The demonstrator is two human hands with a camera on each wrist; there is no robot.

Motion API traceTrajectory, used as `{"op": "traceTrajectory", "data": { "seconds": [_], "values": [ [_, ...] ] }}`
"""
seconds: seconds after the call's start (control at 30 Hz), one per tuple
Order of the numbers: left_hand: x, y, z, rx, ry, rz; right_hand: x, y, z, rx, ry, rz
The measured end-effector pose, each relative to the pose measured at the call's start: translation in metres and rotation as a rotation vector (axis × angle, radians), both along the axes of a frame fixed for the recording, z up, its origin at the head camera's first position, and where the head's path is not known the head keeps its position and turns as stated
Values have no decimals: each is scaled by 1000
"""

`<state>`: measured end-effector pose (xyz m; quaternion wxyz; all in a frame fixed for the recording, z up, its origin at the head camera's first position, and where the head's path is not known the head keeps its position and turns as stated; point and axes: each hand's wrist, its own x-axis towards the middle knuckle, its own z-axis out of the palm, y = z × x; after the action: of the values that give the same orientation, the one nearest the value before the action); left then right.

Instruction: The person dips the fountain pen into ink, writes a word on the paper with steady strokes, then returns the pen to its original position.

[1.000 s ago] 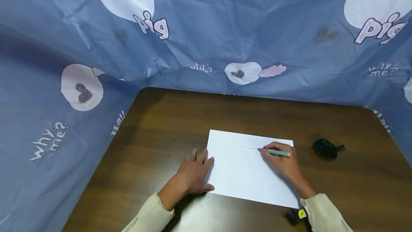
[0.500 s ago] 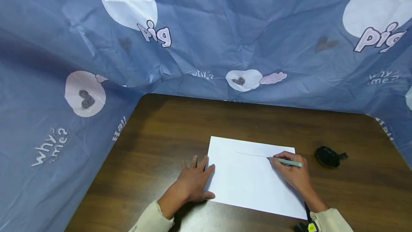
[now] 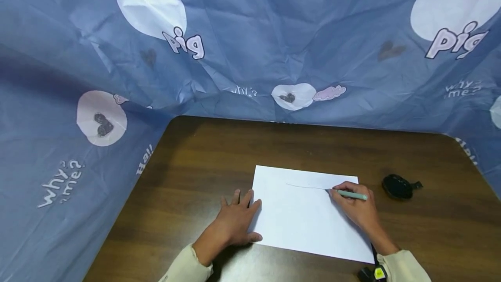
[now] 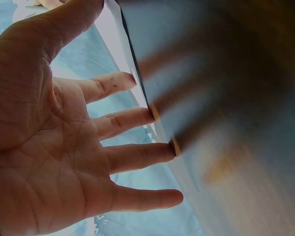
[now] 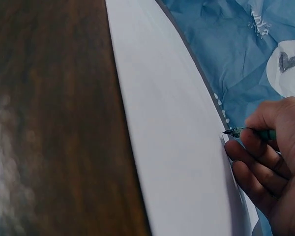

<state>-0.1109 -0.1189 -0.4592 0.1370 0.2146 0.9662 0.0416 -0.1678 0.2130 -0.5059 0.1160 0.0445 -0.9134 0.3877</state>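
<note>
A white sheet of paper (image 3: pixel 297 216) lies on the brown wooden table (image 3: pixel 211 156). Across its upper part runs one thin dark line, which ends at the tip of a pale green pen (image 3: pixel 353 195). My right hand (image 3: pixel 358 208) pinches this pen between thumb and fingers, near the paper's right edge. In the right wrist view the pen's dark pointed nib (image 5: pixel 230 132) meets the sheet. With fingers spread, my left hand (image 3: pixel 235 223) rests at the paper's left edge. The left wrist view shows its palm and straight fingers (image 4: pixel 132 152).
A dark, round object with a short tab (image 3: pixel 398 187) lies on the table to the right of the paper. Blue printed cloth (image 3: pixel 242 47) hangs behind the table and along its left side. A black device with a yellow label (image 3: pixel 379 273) sits at my right wrist.
My right hand has moved right with the pen, and the drawn line has grown longer, mostly before the half-second frame. The left hand stays in place on the paper's edge.
</note>
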Motion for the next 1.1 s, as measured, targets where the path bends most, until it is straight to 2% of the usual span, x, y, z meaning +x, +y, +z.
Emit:
{"op": "traceTrajectory", "data": {
  "seconds": [0.3, 0.57, 0.8, 1.1],
  "values": [
    [0, 2, -2, -12, -3, 7, -4, 1, -1, 3, 33, 15],
    [-2, 3, 0, -33, -11, -1, -2, 1, 0, 4, -4, -3],
    [0, 2, 2, -16, -38, 6, -1, -1, 1, -5, -42, -13],
    [-3, 3, -1, -13, -34, 5, -1, 1, 1, -26, -28, -57]
  ]
}}
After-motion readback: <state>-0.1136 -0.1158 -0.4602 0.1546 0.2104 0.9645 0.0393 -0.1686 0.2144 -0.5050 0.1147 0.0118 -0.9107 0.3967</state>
